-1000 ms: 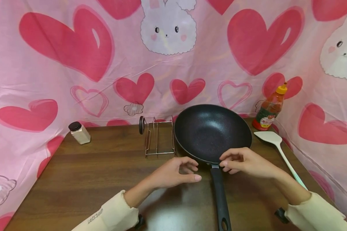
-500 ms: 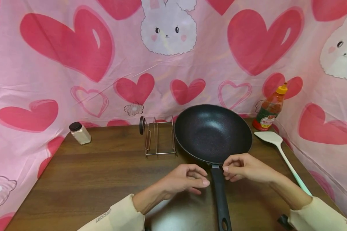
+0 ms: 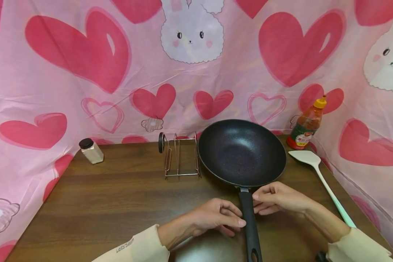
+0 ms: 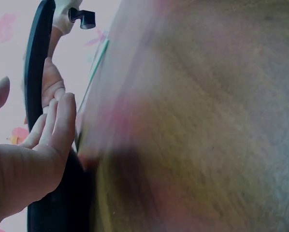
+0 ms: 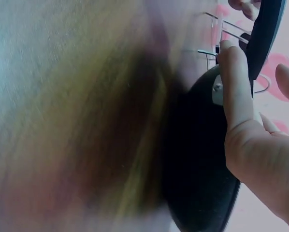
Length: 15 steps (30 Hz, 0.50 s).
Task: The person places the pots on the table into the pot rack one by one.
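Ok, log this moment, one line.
left hand: left of pan handle; right hand: right of pan handle; grip: none; contact: unclear; pan: on table

Between left fingers (image 3: pixel 230 206) and right fingers (image 3: pixel 265 190) lies the long black handle (image 3: pixel 252 236); beyond them, its round black pan (image 3: pixel 242 153); farther left, the silver wire rack (image 3: pixel 178 160); rightward, the white-green spatula (image 3: pixel 329 189).

A small jar (image 3: pixel 92 151) of pale contents, black-lidded, is standing close to the back left corner of the brown wood-grain worktop (image 3: pixel 111 203). A wire rack (image 3: pixel 178 156) is sitting just left of the middle of the back edge, a black disc (image 3: pixel 161 142) showing at its left end. At the back right corner a yellow-capped bottle (image 3: pixel 304 125) of red sauce is standing, and a cream spatula (image 3: pixel 320 174) is lying along the right edge, blade towards that corner, handle turning mint green. Pink heart-print cloth (image 3: pixel 183 74) is hanging behind the back edge.
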Each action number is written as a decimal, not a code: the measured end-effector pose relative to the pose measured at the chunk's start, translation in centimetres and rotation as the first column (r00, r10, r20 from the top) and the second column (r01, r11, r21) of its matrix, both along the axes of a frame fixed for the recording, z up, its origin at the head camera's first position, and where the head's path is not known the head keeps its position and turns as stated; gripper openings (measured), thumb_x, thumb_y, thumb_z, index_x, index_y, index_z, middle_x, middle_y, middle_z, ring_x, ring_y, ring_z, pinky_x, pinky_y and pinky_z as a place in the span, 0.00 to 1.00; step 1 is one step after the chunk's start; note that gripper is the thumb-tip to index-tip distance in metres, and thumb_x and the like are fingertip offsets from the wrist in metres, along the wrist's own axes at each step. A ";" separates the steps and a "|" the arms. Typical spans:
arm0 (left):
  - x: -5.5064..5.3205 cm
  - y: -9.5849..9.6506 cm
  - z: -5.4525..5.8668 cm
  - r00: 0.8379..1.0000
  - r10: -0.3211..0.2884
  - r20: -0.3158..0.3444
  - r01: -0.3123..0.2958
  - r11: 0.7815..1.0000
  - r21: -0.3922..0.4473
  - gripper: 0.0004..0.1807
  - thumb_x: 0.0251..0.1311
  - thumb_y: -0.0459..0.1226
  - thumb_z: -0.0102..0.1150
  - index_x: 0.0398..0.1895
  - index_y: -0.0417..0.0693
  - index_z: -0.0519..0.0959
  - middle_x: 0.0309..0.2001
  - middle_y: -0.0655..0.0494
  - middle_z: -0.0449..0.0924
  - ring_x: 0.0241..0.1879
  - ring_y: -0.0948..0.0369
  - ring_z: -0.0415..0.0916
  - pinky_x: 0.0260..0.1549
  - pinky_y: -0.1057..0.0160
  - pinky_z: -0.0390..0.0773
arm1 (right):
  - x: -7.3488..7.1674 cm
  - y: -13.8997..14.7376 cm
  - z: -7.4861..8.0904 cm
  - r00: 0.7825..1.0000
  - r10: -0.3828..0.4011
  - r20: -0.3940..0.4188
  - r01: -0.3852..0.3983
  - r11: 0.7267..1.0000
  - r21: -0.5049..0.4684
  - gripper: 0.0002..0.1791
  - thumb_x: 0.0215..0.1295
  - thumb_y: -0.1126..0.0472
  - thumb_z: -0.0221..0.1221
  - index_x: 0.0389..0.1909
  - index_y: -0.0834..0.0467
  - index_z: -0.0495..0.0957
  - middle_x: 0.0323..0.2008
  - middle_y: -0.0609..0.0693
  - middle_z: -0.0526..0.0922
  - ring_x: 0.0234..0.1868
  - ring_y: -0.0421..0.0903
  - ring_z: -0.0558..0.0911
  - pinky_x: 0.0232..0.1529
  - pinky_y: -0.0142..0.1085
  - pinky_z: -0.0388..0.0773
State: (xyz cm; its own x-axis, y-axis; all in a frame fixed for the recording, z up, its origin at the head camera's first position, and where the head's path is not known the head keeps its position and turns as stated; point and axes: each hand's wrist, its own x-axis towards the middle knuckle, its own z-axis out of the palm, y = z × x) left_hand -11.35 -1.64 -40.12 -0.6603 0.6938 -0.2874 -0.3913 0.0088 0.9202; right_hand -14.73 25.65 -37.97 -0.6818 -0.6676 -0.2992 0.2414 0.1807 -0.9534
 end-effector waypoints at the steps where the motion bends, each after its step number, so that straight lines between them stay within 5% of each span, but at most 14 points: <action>1: 0.1 0.1 -0.1 1.000 -0.008 0.010 0.008 1.000 0.005 0.13 0.63 0.29 0.64 0.48 0.31 0.80 0.40 0.47 0.86 0.39 0.54 0.84 0.41 0.51 0.86 | 0.0 0.0 -0.2 1.000 0.002 0.025 -0.002 1.000 -0.028 0.17 0.78 0.62 0.52 0.55 0.71 0.79 0.51 0.63 0.84 0.50 0.53 0.85 0.52 0.43 0.82; 9: 0.6 0.9 -0.6 0.990 -0.064 0.123 0.050 0.992 0.119 0.09 0.67 0.30 0.61 0.47 0.34 0.81 0.38 0.50 0.85 0.36 0.58 0.84 0.47 0.52 0.84 | 0.2 -0.4 -1.4 0.978 0.023 0.206 0.019 0.980 -0.200 0.14 0.79 0.65 0.49 0.52 0.64 0.82 0.51 0.60 0.85 0.54 0.53 0.84 0.58 0.45 0.78; 15: 1.0 1.6 -1.0 0.983 -0.068 0.172 0.044 0.989 0.141 0.03 0.69 0.32 0.60 0.37 0.44 0.82 0.34 0.53 0.85 0.34 0.62 0.83 0.46 0.55 0.84 | 0.3 -0.8 -1.9 0.968 0.036 0.249 0.036 0.959 -0.280 0.16 0.80 0.66 0.46 0.53 0.63 0.82 0.51 0.60 0.85 0.55 0.53 0.84 0.58 0.44 0.78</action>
